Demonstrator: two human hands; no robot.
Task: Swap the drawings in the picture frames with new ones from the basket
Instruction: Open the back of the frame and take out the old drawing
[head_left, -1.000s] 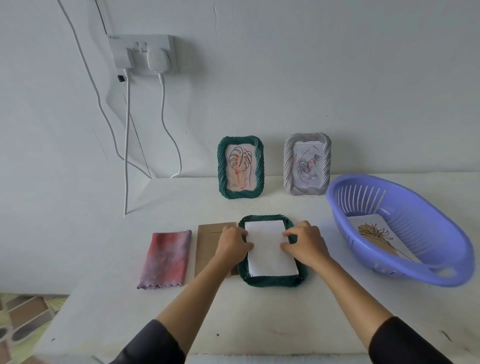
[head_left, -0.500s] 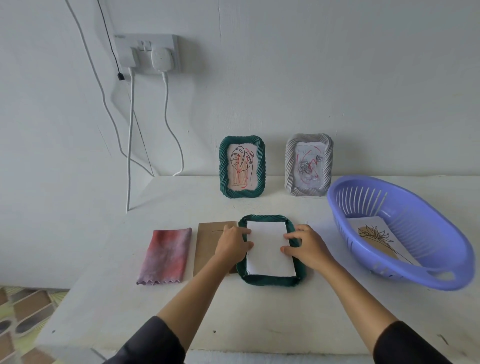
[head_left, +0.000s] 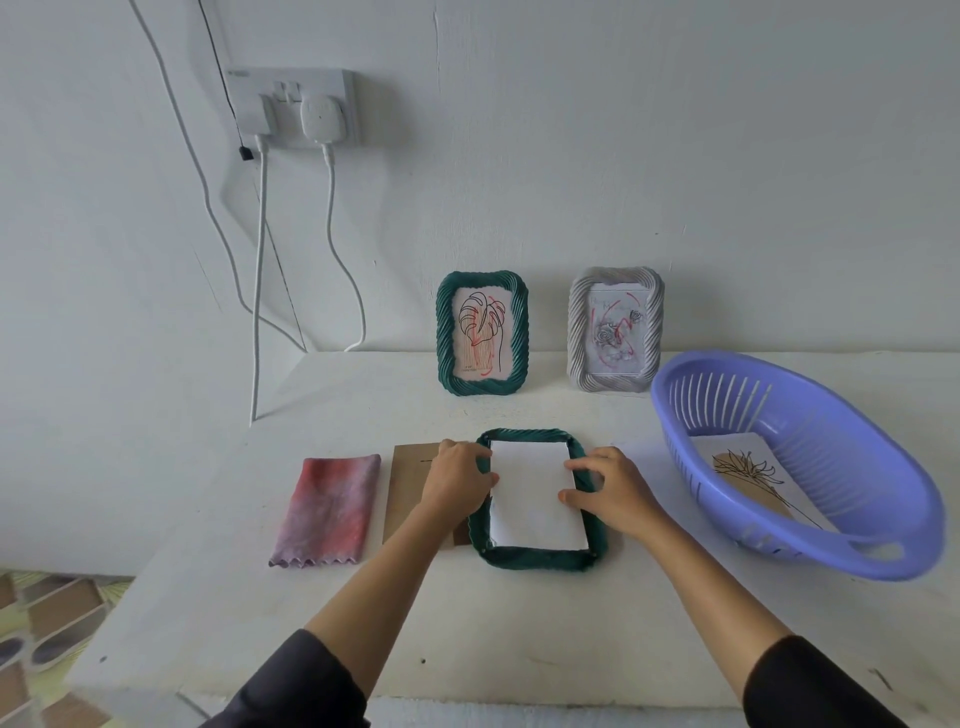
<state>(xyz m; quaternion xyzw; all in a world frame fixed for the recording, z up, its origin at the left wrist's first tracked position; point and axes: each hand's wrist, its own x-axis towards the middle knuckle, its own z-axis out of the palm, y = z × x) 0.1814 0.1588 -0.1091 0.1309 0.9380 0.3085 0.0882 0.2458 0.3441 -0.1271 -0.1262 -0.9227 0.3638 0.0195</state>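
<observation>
A green picture frame (head_left: 535, 558) lies face down on the white table, with a white sheet (head_left: 532, 499) set in its back. My left hand (head_left: 457, 480) rests on the frame's left edge, fingertips touching the sheet. My right hand (head_left: 613, 488) rests on the right edge, fingers lightly bent onto the sheet. A brown backing board (head_left: 408, 478) lies left of the frame, partly under my left hand. A purple basket (head_left: 852, 551) at the right holds a flower drawing (head_left: 753, 478). Two frames stand against the wall: a green one (head_left: 483, 332) and a white one (head_left: 615, 330), each with a drawing.
A folded red-grey cloth (head_left: 327, 512) lies at the left of the table (head_left: 519, 639). A wall socket (head_left: 298, 106) with plugs and hanging cables is at the upper left. The table's left edge drops to a patterned floor (head_left: 47, 634).
My right hand's fingers have spread and slid slightly down the sheet's right edge. My left hand stays on the frame's left edge.
</observation>
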